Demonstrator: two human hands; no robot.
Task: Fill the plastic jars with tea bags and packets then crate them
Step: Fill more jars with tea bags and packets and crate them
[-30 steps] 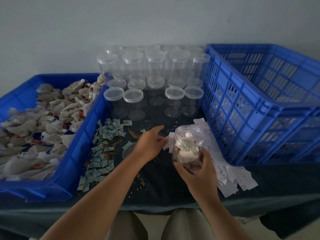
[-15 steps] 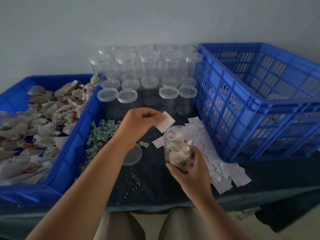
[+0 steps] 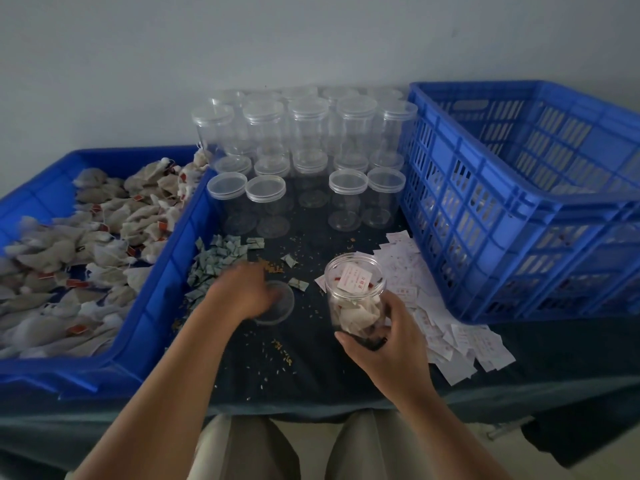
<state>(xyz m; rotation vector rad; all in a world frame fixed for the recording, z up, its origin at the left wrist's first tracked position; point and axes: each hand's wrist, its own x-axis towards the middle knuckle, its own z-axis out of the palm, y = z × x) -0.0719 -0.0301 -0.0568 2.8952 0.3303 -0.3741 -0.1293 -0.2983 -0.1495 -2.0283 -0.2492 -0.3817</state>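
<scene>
My right hand (image 3: 391, 337) grips the base of an open clear jar (image 3: 355, 296) standing on the dark table. Inside it are tea bags with a white paper slip (image 3: 356, 280) lying on top. My left hand (image 3: 244, 292) reaches down onto the loose clear lid (image 3: 280, 308) lying flat on the table left of the jar, fingers curling over its rim; the grasp is blurred. Small green packets (image 3: 214, 261) lie scattered just left of that hand. White slips (image 3: 443, 320) are piled to the right of the jar.
A blue bin (image 3: 152, 306) heaped with tea bags (image 3: 86, 258) fills the left. A tall blue slatted crate (image 3: 512, 216) stands at the right. Several lidded empty jars (image 3: 304, 147) crowd the back of the table. Loose tea crumbs dot the cloth.
My left hand dropped the white slip into the jar, then moved down and left onto the loose lid. My right hand kept holding the jar.
</scene>
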